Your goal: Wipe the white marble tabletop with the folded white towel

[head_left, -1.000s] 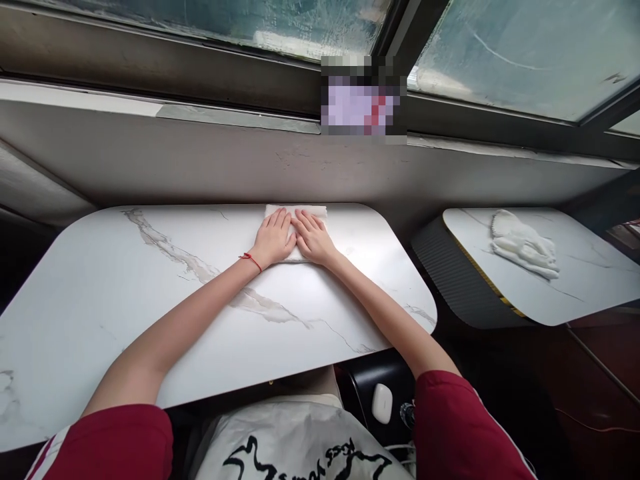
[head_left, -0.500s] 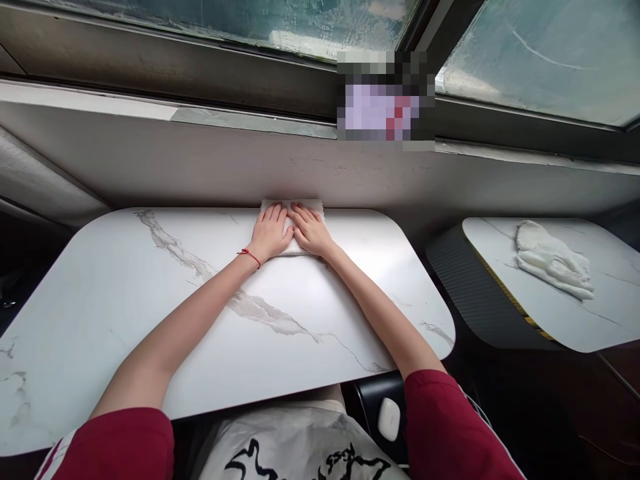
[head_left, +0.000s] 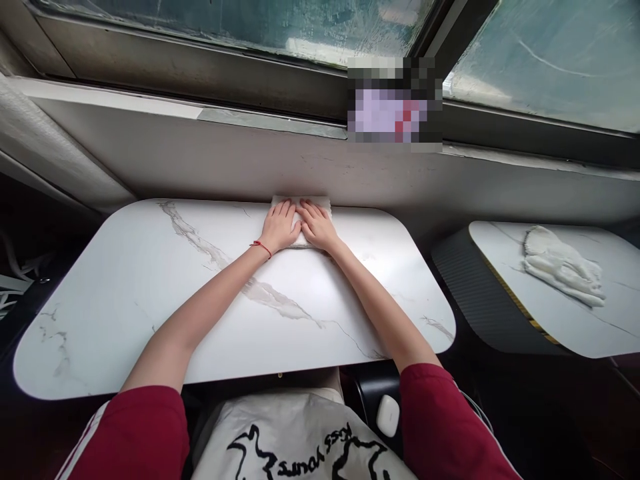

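Note:
A folded white cloth (head_left: pixel 302 243) lies at the far edge of the white marble-patterned table (head_left: pixel 115 293), close against the wall. My left hand (head_left: pixel 280 225), with a red string bracelet (head_left: pixel 261 248) at the wrist, rests flat on the cloth's left part. Flat on its right part lies my right hand (head_left: pixel 319 227), with the fingers stretched forward. Both hands are open, side by side, with the thumbs close together, and they cover most of the cloth. Both arms reach straight out across the tabletop.
On a second marble-patterned table (head_left: pixel 565 333) at the right lies a crumpled white cloth (head_left: pixel 563 263). A small white case (head_left: pixel 388 415) sits on a black surface below the near table edge. Beyond the table rise a pale wall (head_left: pixel 225 160) and windows (head_left: pixel 555 60).
The camera view has shifted slightly, so the table's left end now shows whole. Both hands stay flat on the cloth at the far edge, with no clear movement over the table.

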The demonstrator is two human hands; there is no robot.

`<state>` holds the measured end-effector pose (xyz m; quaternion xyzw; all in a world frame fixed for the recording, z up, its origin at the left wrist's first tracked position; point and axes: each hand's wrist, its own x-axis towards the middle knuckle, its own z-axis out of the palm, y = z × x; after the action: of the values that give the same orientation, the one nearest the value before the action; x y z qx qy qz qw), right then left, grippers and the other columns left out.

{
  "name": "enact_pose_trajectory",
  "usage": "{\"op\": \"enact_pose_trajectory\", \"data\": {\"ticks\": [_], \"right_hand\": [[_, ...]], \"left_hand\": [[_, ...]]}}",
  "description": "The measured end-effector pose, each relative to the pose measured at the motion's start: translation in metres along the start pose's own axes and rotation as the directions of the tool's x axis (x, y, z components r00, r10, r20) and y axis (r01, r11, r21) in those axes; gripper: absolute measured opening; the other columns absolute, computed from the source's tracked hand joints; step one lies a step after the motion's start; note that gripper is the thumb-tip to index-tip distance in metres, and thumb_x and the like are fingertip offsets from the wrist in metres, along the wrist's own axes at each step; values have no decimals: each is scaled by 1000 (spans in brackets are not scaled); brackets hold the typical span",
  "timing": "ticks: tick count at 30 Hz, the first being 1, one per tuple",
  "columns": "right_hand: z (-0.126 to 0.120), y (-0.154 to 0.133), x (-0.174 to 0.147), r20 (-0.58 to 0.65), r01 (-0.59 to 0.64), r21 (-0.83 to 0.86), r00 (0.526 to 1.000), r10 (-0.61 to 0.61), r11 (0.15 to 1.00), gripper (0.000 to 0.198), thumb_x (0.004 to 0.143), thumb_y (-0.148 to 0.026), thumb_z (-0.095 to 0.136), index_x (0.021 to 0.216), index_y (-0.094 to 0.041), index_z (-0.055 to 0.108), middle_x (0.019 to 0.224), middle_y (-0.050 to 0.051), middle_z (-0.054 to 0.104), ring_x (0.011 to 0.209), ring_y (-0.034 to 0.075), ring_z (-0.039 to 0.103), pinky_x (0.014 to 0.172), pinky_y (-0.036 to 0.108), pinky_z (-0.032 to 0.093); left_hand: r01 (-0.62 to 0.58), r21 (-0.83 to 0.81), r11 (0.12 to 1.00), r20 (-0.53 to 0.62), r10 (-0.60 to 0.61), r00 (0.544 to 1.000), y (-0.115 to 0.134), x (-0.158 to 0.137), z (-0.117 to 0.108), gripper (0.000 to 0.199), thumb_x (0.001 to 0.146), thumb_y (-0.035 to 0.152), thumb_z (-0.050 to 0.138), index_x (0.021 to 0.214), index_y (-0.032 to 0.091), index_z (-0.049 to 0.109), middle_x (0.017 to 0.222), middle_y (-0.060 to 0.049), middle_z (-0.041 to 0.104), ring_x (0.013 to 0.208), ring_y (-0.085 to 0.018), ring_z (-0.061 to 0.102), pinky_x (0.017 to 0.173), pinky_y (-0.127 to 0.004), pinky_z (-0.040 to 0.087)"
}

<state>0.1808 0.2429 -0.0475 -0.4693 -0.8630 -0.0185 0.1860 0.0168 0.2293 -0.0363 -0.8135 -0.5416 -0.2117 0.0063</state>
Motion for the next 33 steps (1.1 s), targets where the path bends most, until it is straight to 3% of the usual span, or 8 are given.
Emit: {"op": "enact_pose_trajectory", "data": {"ticks": [4,8,15,18,21,25,29,33], "right_hand": [[-4,-8,-4,32,-29,-21,999,30,999,57,98,-22,32,151,-11,50,164,12,41,154,26,34,126,45,26],[-9,-22,-24,43,-1,-43,999,3,999,57,99,-22,33,153,-11,48,165,13,39,155,26,33,126,45,26],[-19,-92,-113,-38,36,15,999,-36,999,55,101,-23,33,153,-11,47,165,15,38,155,28,32,126,49,27],[-27,-130,-153,-64,50,55,997,-47,997,58,102,-25,33,156,-5,41,166,19,34,158,31,24,127,54,26],[-34,-157,-174,-27,94,123,995,-91,988,62,102,-29,35,159,-6,35,168,20,28,160,34,18,127,59,27],[-37,-178,-177,37,125,217,990,-136,968,68,100,-32,39,163,-10,29,169,17,25,160,35,15,128,62,26],[-38,-189,-169,64,210,261,970,-234,942,68,100,-33,40,162,-7,32,169,18,26,160,37,15,127,64,27],[-36,-192,-154,54,302,280,943,-329,911,66,101,-36,38,161,-8,36,167,19,30,159,37,18,126,62,28]], "left_hand": [[4,-4,1000,-7,-4,1000,3,-7,-3,58,96,31,42,146,3,51,155,-22,50,144,-34,46,118,-49,36],[24,27,999,24,-24,999,14,-32,-12,60,97,31,41,149,1,48,159,-22,45,148,-33,42,120,-48,33],[-69,104,992,77,61,995,45,-131,-46,60,100,31,36,150,-2,45,160,-24,43,151,-34,39,121,-49,34],[-135,115,984,102,123,987,54,-177,-64,59,102,31,34,152,0,44,161,-23,41,152,-33,38,122,-49,36],[-110,141,984,109,95,989,57,-211,-80,59,102,31,32,152,3,45,163,-21,38,153,-32,36,122,-50,38],[-30,148,988,115,13,993,56,-239,-97,58,104,32,31,156,10,42,165,-16,37,153,-28,37,122,-47,40],[108,112,988,60,-115,992,57,-259,-104,62,104,31,32,164,21,24,166,-9,35,154,-24,35,123,-48,41],[256,130,958,-40,-253,967,59,-267,-98,64,103,28,31,165,19,20,167,-11,34,155,-26,34,124,-50,39]]}}
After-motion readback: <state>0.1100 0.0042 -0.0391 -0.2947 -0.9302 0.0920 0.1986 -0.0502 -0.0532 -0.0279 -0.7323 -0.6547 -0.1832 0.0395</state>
